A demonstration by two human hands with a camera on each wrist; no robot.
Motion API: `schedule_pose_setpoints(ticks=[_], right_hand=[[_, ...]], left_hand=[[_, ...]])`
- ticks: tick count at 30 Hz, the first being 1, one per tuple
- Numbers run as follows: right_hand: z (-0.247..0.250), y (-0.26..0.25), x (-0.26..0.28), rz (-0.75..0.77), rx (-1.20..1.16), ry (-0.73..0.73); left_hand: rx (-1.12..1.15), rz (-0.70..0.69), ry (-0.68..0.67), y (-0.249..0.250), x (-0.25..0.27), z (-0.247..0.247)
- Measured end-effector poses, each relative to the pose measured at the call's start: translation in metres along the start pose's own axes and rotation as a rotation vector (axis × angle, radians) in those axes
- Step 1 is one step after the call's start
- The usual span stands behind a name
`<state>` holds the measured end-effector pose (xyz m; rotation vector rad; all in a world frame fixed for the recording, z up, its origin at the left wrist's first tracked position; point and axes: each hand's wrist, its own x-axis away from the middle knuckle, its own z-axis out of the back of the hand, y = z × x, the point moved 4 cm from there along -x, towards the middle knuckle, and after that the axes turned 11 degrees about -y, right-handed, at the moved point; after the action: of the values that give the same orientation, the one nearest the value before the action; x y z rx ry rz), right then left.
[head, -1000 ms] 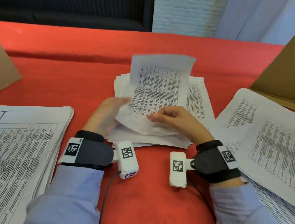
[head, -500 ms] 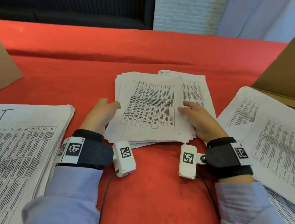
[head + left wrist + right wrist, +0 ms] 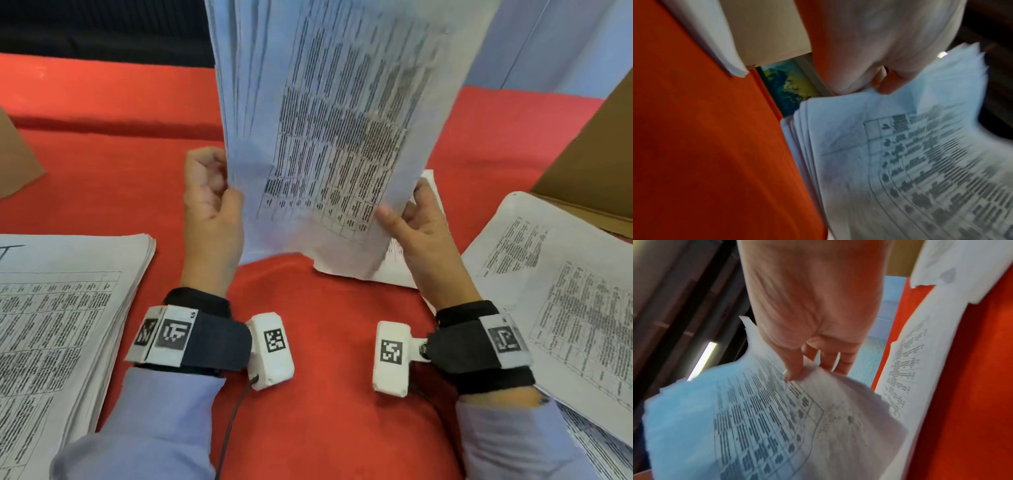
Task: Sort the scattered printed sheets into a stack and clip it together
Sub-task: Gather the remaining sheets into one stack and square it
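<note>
Head view shows the thick bundle of white printed sheets (image 3: 329,137), flat on the red bench (image 3: 102,171) half a second ago, now upright, left hand (image 3: 210,205) and right hand (image 3: 416,226) fingers curled round its side edges, probably to square it for clipping.

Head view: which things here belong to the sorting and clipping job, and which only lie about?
For the job:
held stack, gripped by left hand and right hand
left pile
right pile
sheet on the cloth

Lying about:
cardboard boxes
red tablecloth
</note>
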<state>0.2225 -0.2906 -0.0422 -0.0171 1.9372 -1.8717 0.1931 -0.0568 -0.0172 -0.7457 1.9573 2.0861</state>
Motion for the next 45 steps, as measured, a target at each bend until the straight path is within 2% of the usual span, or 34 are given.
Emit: schedule_pose_setpoints(ticks=[2, 5, 7, 8, 10, 12, 15, 17, 20, 23, 26, 30, 32, 35, 37, 39, 42, 45], right_hand=[[-0.006, -0.006, 0.0, 0.016, 0.078, 0.007], [-0.016, -0.001, 0.003, -0.087, 0.176, -0.018], [-0.017, 0.005, 0.005, -0.143, 0.148, -0.019], [-0.015, 0.007, 0.004, -0.157, 0.127, 0.007], [-0.005, 0.005, 0.003, -0.18, 0.086, 0.076], [0.011, 0.004, 0.003, -0.222, 0.138, 0.186], [0.048, 0.017, 0.009, -0.336, 0.413, 0.386], [0.068, 0.03, 0.017, -0.462, 0.543, 0.447], [0.079, 0.037, 0.02, -0.562, 0.643, 0.405], [0.077, 0.04, 0.015, -0.706, 0.825, 0.282], [0.072, 0.041, 0.012, -0.722, 0.922, 0.188], [0.058, 0.037, 0.011, -0.574, 0.769, 0.158], [0.048, 0.037, 0.008, -0.511, 0.615, 0.123], [0.037, 0.042, 0.007, -0.544, 0.371, 0.029], [0.03, 0.041, 0.008, -0.573, 0.306, -0.068], [0.023, 0.037, 0.008, -0.524, 0.206, -0.085], [0.014, 0.033, 0.009, -0.497, -0.039, -0.088], [0.008, 0.034, 0.01, -0.55, -0.043, -0.122]], left_hand=[[0.001, -0.019, -0.04, 0.006, 0.003, -0.008], [0.076, 0.159, -0.169, -0.006, 0.008, -0.026], [-0.022, 0.262, -0.213, -0.015, 0.008, -0.029], [-0.065, 0.268, -0.197, -0.018, 0.007, -0.026], [-0.102, 0.281, -0.163, -0.023, 0.002, -0.017], [-0.148, 0.319, -0.194, -0.031, 0.001, -0.011], [-0.15, 0.426, -0.21, -0.048, 0.005, -0.005], [-0.105, 0.512, -0.175, -0.055, 0.008, 0.0], [0.03, 0.584, -0.126, -0.061, 0.01, 0.001], [0.051, 0.58, -0.109, -0.059, 0.01, -0.003], [0.032, 0.614, -0.135, -0.059, 0.011, -0.006], [0.021, 0.661, -0.178, -0.059, 0.012, -0.006], [0.036, 0.691, -0.177, -0.059, 0.013, -0.005], [0.054, 0.734, -0.177, -0.058, 0.013, -0.002], [0.062, 0.759, -0.188, -0.055, 0.012, 0.0], [0.099, 0.772, -0.195, -0.054, 0.012, 0.0], [0.14, 0.731, -0.193, -0.053, 0.015, -0.002], [-0.041, 0.645, -0.268, -0.059, 0.013, 0.001]])
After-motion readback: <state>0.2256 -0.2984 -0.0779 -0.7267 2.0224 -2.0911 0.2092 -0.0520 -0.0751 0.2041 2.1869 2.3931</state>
